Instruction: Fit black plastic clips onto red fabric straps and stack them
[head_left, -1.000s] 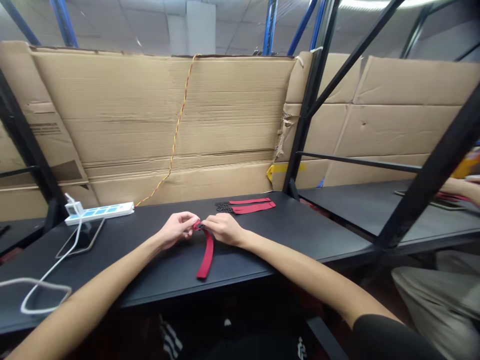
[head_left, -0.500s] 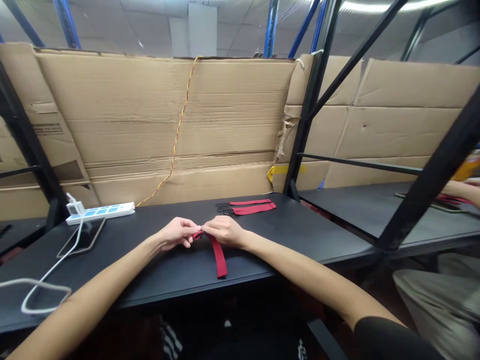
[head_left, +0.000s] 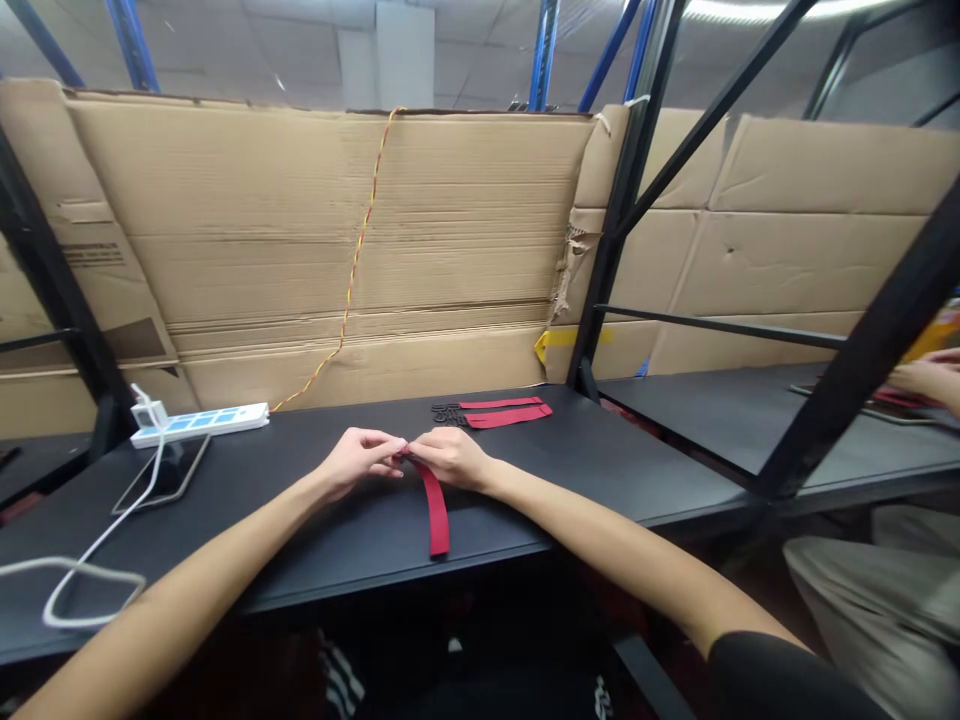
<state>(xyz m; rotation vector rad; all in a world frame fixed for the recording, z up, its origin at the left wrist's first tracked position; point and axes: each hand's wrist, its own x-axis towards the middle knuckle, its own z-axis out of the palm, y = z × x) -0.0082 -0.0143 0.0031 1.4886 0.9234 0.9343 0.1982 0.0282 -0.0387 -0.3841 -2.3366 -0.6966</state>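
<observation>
Left hand and right hand are pinched on the top end of a red fabric strap, fingertips nearly meeting; its tail lies flat on the black table. Two more red straps with black fittings sit just beyond the hands. Power strip and phone off left. Co-worker's hand over the next table.

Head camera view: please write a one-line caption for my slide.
Left hand and right hand pinch a red strap over a black table.
</observation>
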